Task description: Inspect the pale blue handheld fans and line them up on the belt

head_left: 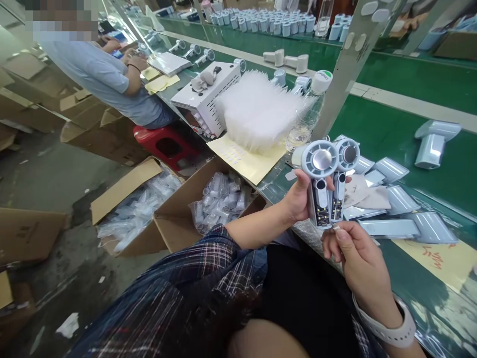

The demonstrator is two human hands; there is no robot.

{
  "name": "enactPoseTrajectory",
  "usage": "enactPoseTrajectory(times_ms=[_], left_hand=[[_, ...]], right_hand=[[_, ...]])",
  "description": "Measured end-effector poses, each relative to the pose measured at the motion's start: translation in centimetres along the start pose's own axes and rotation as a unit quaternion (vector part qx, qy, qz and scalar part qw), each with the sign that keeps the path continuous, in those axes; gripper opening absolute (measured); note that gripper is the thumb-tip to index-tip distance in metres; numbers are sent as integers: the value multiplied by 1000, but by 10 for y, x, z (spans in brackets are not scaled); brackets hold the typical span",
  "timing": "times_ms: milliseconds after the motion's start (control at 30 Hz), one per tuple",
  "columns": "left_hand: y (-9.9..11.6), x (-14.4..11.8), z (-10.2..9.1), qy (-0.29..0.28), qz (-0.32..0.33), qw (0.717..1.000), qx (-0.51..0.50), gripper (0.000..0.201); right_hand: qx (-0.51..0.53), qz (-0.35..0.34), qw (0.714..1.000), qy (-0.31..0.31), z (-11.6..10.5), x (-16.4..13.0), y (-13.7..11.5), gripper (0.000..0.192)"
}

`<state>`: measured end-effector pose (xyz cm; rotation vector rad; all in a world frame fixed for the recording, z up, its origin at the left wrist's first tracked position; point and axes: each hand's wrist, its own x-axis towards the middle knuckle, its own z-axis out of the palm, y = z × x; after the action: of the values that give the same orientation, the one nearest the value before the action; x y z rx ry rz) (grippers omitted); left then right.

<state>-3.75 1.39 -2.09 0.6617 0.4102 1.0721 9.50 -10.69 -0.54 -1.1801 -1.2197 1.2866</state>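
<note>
Nearest, the right hand [359,253] is pinched on the lower end of two handheld fans [328,184], which are clasped side by side in the left hand [300,196], long axes upright, round heads uppermost. Beyond, grey housings [391,209] are scattered over the green worktop [387,134]; farther left, a water bottle [311,107] and a white bristly stack [257,112] are seen.
</note>
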Motion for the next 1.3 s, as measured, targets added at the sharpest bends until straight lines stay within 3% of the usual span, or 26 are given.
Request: enactPoseTrajectory(times_ms=[300,467,600,667,767,900,1033,1133,1300], left_hand=[[4,0,5,0,3,1000,-24,97],[-5,-4,9,11,9,1000,-17,98],[-14,-7,17,54,86,995,11,96],[-12,-6,19,42,97,994,12,95],[0,-3,19,8,51,998,-45,94],[10,-4,18,20,25,995,-98,92],[8,-10,18,-16,-31,994,-100,98],[2,-12,15,-40,-8,997,-67,98],[-13,-10,10,-5,47,999,-10,101]], right_hand=[[-20,-4,999,-39,-1,-5,8,43],[82,-3,996,44,15,-8,19,35],[112,5,989,93,20,-11,21,32],[63,3,996,64,15,-12,19,36],[-80,-21,996,30,2,-12,17,43],[-157,-48,981,101,-5,-13,17,42],[-78,-22,991,108,0,-15,19,41],[0,-20,993,113,6,-18,21,40],[116,-3,983,141,18,-21,25,38]])
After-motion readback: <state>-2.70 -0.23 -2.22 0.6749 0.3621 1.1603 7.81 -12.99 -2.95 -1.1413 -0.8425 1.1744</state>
